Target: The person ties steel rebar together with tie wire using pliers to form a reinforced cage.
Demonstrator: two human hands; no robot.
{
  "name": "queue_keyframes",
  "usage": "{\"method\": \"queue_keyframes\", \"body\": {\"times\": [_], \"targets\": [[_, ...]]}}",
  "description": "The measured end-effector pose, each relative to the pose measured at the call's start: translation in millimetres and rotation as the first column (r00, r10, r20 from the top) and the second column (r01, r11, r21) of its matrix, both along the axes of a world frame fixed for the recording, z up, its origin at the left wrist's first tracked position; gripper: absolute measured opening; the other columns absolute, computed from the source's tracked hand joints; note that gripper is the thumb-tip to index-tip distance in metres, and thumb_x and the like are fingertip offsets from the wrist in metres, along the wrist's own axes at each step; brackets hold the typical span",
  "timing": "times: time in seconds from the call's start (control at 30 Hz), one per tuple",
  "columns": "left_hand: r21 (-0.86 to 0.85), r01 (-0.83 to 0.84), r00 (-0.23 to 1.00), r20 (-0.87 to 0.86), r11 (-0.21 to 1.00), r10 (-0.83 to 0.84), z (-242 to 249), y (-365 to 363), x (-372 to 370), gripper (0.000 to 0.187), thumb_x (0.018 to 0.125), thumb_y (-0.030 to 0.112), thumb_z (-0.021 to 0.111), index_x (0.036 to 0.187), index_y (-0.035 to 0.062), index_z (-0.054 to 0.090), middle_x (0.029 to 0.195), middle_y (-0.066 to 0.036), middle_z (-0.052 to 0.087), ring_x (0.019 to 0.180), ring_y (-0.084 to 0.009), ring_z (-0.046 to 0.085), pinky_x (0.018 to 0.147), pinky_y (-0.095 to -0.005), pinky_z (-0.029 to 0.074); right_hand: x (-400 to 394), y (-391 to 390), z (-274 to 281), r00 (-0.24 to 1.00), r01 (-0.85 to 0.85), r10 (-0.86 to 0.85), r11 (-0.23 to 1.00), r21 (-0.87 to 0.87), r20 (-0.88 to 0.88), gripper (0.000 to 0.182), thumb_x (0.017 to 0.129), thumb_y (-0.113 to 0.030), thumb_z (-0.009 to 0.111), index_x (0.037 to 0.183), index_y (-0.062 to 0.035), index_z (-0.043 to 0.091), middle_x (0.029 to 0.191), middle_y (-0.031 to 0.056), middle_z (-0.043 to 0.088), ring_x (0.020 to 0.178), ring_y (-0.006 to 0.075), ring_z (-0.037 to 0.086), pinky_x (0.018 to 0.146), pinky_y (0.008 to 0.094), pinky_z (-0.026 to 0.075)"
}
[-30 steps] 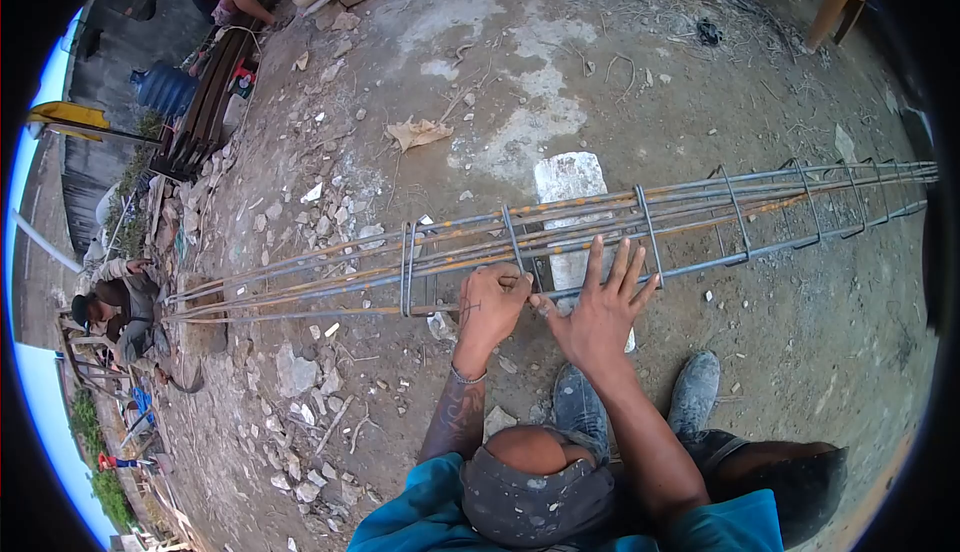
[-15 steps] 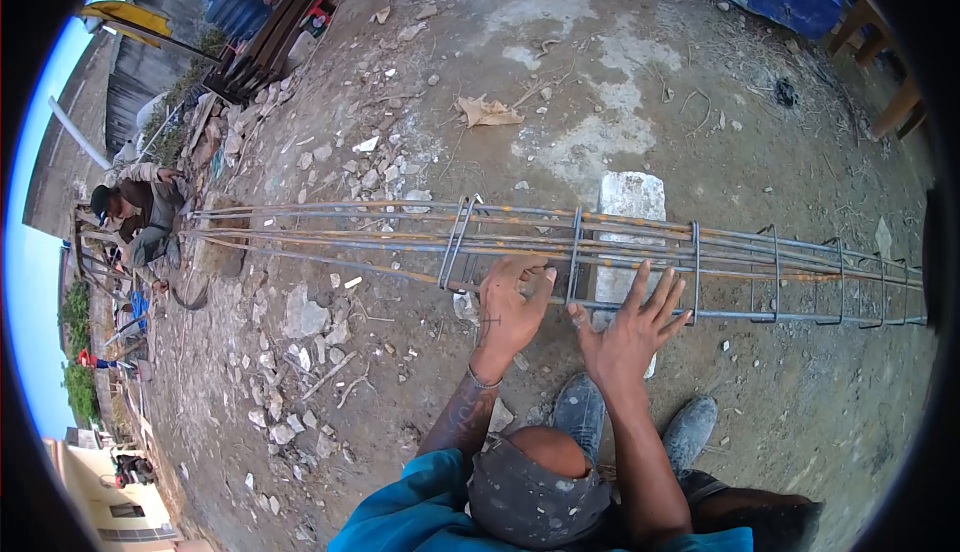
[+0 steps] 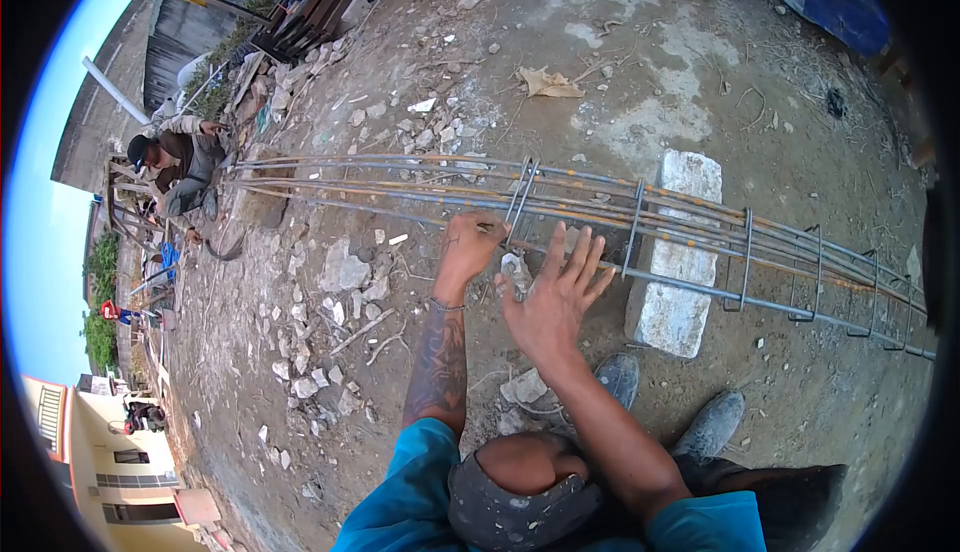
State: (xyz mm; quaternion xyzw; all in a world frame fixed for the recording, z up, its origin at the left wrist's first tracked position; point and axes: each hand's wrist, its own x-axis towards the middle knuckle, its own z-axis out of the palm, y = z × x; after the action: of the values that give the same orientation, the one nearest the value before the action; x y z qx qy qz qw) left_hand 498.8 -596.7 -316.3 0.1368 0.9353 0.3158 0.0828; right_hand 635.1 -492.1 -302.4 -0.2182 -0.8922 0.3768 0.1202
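A long bundle of rusty steel rebar (image 3: 450, 197) runs across the view, with square wire stirrups around it. My left hand (image 3: 468, 250) is closed around the nearest rebar, just left of a pair of stirrups (image 3: 522, 197); its fingertips are partly hidden. To its right, my right hand (image 3: 553, 302) is open with fingers spread. Its fingers lie over the same near bar, between the paired stirrups and a single stirrup (image 3: 634, 230). Under the bars stands a whitish concrete block (image 3: 672, 312).
Another person (image 3: 180, 167) crouches at the far left end of the bars. Rubble (image 3: 345, 270) covers the ground left of my arms. My shoes (image 3: 710, 424) are close to the block. Further stirrups (image 3: 745, 260) sit along the right part of the bundle.
Both my hands have moved left along the near bar. My left hand has passed the paired stirrups and closed. The camera view has shifted, and the crouching person has raised a hand.
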Motion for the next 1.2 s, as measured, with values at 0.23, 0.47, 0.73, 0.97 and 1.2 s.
{"method": "queue_keyframes", "body": {"times": [0.23, 0.47, 0.73, 0.97, 1.2], "targets": [[-0.045, 0.024, 0.998, -0.051, 0.999, -0.026, -6, 1, -4, 0.023, 0.077, 0.025, 0.068, 0.086, 0.0043, 0.073, 0.079, -0.019, 0.068, 0.075, -0.0342, 0.067, 0.071, -0.0389, 0.051, -22, 6, -16, 0.997, 0.076, -0.077, 0.994, 0.072, 0.003, 0.092, 0.078, -0.038, 0.069, 0.147, 0.0005, 0.021, 0.149, 0.034, 0.012, 0.141, 0.0491, -0.001, 0.107, 0.068, -0.006], [-0.09, -0.056, 0.994, -0.096, 0.994, 0.047, 4, 2, -1, 0.02, 0.079, 0.019, 0.064, 0.083, 0.0008, 0.071, 0.073, -0.017, 0.067, 0.068, -0.0284, 0.065, 0.067, -0.0362, 0.05, -19, -3, -21, 0.994, 0.101, -0.104, 0.992, 0.076, 0.04, 0.091, 0.079, -0.037, 0.069, 0.146, 0.0008, 0.022, 0.15, 0.0339, 0.011, 0.141, 0.0486, -0.001, 0.107, 0.0681, -0.006], [-0.211, -0.127, 0.984, -0.148, 0.969, 0.096, 18, 16, 9, 0.018, 0.078, 0.02, 0.062, 0.078, 0.0045, 0.071, 0.073, -0.018, 0.066, 0.075, -0.0373, 0.065, 0.069, -0.0457, 0.051, -29, -8, -34, 0.983, 0.178, -0.184, 0.973, 0.147, 0.023, 0.09, 0.082, -0.043, 0.066, 0.146, 0.0024, 0.021, 0.151, 0.0325, 0.009, 0.142, 0.0459, -0.003, 0.107, 0.0675, -0.007], [-0.182, -0.055, 0.978, -0.209, 0.982, 0.016, 5, 12, 2, 0.017, 0.079, 0.021, 0.064, 0.08, 0.005, 0.07, 0.076, -0.021, 0.066, 0.075, -0.0394, 0.064, 0.066, -0.0471, 0.05, -34, -9, -34, 0.976, 0.187, -0.203, 0.967, 0.175, 0.081, 0.089, 0.084, -0.05, 0.061, 0.146, 0.0004, 0.021, 0.151, 0.0297, 0.01, 0.143, 0.0438, -0.003, 0.107, 0.0666, -0.009], [-0.177, -0.067, 0.92, -0.393, 0.982, -0.008, 8, -9, -13, 0.02, 0.082, 0.021, 0.061, 0.079, 0.0016, 0.068, 0.073, -0.021, 0.063, 0.072, -0.0408, 0.061, 0.066, -0.0461, 0.047, -30, -7, -41, 0.983, 0.182, -0.185, 0.973, 0.145, 0.008, 0.087, 0.081, -0.039, 0.068, 0.143, 0.0046, 0.025, 0.151, 0.0322, 0.009, 0.142, 0.0455, -0.002, 0.107, 0.0673, -0.007]]}}
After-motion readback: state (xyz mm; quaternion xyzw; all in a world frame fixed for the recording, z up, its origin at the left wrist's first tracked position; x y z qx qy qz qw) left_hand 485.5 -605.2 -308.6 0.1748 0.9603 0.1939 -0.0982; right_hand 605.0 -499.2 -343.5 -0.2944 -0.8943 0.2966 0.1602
